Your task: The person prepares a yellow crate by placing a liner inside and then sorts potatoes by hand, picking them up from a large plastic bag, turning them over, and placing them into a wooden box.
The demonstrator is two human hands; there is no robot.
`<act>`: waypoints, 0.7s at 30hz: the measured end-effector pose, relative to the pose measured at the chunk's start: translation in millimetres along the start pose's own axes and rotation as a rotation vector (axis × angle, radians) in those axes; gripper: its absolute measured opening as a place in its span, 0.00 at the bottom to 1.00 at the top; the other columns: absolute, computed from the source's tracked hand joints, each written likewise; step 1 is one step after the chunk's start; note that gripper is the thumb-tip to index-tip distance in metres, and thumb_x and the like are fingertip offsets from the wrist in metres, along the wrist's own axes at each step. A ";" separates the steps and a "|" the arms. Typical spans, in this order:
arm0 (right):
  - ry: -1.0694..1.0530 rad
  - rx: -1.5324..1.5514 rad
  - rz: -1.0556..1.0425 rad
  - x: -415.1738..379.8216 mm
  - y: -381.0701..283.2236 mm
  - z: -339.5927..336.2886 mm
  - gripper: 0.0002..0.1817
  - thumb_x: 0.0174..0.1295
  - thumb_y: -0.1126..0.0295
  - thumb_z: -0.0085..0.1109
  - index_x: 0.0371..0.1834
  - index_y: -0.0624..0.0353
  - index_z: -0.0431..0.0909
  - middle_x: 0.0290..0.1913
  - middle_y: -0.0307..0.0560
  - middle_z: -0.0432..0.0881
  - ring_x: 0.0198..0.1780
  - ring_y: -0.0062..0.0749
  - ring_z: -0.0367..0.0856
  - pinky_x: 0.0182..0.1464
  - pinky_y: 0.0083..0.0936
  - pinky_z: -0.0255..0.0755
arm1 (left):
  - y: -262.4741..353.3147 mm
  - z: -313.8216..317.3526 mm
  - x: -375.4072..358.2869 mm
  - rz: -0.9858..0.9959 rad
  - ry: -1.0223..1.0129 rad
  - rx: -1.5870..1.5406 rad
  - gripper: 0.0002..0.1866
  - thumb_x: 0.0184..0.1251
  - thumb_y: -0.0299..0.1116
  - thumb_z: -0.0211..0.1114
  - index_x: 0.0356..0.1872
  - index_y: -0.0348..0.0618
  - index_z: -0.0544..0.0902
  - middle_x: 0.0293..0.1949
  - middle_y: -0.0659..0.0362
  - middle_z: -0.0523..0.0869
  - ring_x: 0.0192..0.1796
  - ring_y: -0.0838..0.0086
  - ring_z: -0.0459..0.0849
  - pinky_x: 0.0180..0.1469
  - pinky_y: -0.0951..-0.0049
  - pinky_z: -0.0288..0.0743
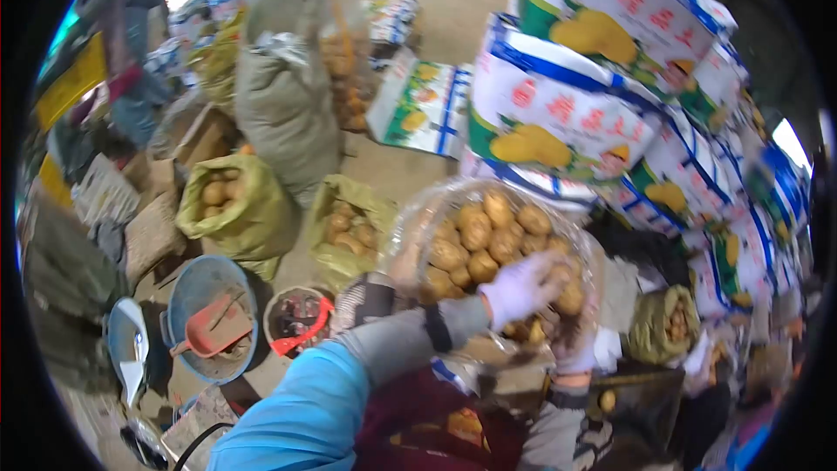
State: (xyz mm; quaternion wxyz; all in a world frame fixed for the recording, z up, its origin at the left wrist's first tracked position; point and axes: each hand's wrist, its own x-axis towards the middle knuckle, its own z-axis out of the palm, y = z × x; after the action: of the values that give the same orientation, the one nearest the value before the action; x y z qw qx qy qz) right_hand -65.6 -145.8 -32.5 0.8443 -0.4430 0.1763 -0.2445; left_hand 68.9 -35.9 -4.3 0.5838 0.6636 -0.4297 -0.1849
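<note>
Centre of the frame, a clear plastic bag of potatoes (493,240) sits raised in front of the person, packed with yellow-brown tubers. The left hand (520,286), in a pale glove with a blue sleeve and grey cuff behind it, is pressed against the front of the bag, fingers spread over the potatoes in its lower right part; whether it is clenched on one I cannot tell. The right hand (575,356), lower right of centre, also gloved, sits just under the bag's bottom edge, touching the plastic; its hold is hidden from view.

Upper right, printed sacks (558,113) with red characters and potato pictures are stacked high. Left of centre, two green sacks (248,209) stand open with potatoes showing. Lower left, a blue basin (205,283) holds a red scoop (214,331), and just beside it a small round bucket (296,318) has a red rim piece. A tall grey sack (283,113) stands behind them.
</note>
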 end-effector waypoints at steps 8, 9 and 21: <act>0.098 -0.393 -0.181 -15.9 -19.3 20.0 0.34 0.53 0.80 0.71 0.66 0.62 0.72 0.66 0.49 0.74 0.66 0.34 0.73 0.68 0.27 0.67 | -14.4 10.4 9.3 -0.029 -0.036 -0.319 0.18 0.80 0.35 0.42 0.54 0.36 0.78 0.52 0.52 0.83 0.54 0.67 0.81 0.59 0.69 0.74; 0.094 -0.594 -0.292 -17.9 -18.7 17.6 0.35 0.52 0.79 0.72 0.66 0.60 0.72 0.65 0.50 0.75 0.65 0.38 0.74 0.68 0.29 0.67 | -13.5 7.7 9.2 0.027 -0.054 -0.297 0.18 0.80 0.34 0.43 0.54 0.35 0.78 0.52 0.52 0.82 0.54 0.68 0.81 0.59 0.70 0.74; 0.298 -0.673 -0.361 -13.0 -0.4 -14.0 0.29 0.62 0.72 0.66 0.67 0.58 0.69 0.65 0.51 0.74 0.63 0.38 0.75 0.66 0.29 0.68 | 8.0 11.9 8.1 -0.288 -0.298 -0.620 0.20 0.72 0.25 0.52 0.64 0.32 0.69 0.57 0.51 0.78 0.57 0.70 0.80 0.56 0.73 0.79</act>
State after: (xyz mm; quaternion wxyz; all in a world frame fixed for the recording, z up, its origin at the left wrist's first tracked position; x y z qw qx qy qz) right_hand -83.5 -147.9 -38.7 0.5607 -0.6781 0.2865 -0.3791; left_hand 61.8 -49.2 2.4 0.6561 0.4748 -0.3360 -0.4808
